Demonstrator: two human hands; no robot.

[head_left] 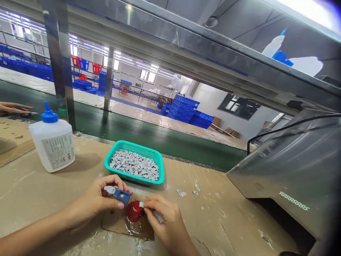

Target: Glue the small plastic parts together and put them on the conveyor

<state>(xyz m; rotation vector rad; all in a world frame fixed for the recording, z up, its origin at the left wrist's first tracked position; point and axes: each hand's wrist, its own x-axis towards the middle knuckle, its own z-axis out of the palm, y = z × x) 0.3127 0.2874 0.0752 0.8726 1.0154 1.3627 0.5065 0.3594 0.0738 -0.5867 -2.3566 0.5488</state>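
A dark blue part with a light grey end (122, 196) is held between the thumb and fingers of my left hand (108, 193). My right hand (165, 213) pinches a small light grey piece (141, 204) at the right edge of a glossy red dome (134, 211). Another greyish object shows under the right fingers, too hidden to identify. The dome sits on a wet brown square (117, 227) on the table. Just beyond my hands, a teal basket (161, 167) holds many small grey pieces (134, 165).
A white bottle with a blue cap (57, 145) stands at left. Several loose grey pieces (195, 192) lie right of the basket. A green conveyor (133, 129) runs behind the table. Another person's hand (13, 107) is at far left. A metal housing (290, 174) stands at right.
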